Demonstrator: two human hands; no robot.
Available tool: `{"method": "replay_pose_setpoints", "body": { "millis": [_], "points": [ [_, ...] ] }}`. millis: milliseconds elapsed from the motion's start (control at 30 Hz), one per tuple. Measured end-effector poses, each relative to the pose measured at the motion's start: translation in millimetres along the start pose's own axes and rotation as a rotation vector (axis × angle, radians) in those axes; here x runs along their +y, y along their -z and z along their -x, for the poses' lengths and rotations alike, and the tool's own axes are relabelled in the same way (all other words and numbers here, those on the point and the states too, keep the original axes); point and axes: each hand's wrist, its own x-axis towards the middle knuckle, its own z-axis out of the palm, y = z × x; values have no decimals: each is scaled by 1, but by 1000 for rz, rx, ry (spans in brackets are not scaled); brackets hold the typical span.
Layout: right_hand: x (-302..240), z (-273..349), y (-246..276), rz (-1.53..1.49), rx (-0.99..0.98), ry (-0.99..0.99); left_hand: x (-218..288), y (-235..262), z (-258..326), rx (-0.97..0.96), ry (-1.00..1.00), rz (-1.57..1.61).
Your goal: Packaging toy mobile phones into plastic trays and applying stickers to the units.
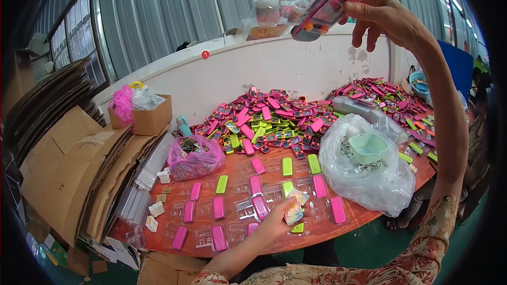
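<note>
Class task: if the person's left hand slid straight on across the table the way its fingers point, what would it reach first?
Probably the big clear plastic bag. The left hand, holding shiny small cards, points up and to the right; depth is uncertain.

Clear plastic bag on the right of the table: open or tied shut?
Open. The clear plastic bag has its mouth spread wide, and a pale green basket sits in the opening on small grey parts.

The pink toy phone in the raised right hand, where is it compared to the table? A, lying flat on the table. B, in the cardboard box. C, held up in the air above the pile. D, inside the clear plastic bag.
C: the right hand grips the pink toy phone high in the air, well above the pile of toy phones on the table.
</note>
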Motion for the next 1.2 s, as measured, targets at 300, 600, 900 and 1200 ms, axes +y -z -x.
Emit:
{"method": "replay_pose_setpoints", "body": {
  "millis": [300,600,900,1200],
  "points": [
    [-19,-5,-2,20,18,-35,-9,-8,13,21,48,36],
    [-26,-7,0,47,-21,-53,-10,2,14,15,108,69],
    [-28,-11,-4,44,-9,-42,-9,7,11,76,114,87],
    [-27,-14,-2,56,-10,-28,-8,8,11,83,109,35]
  ]
}}
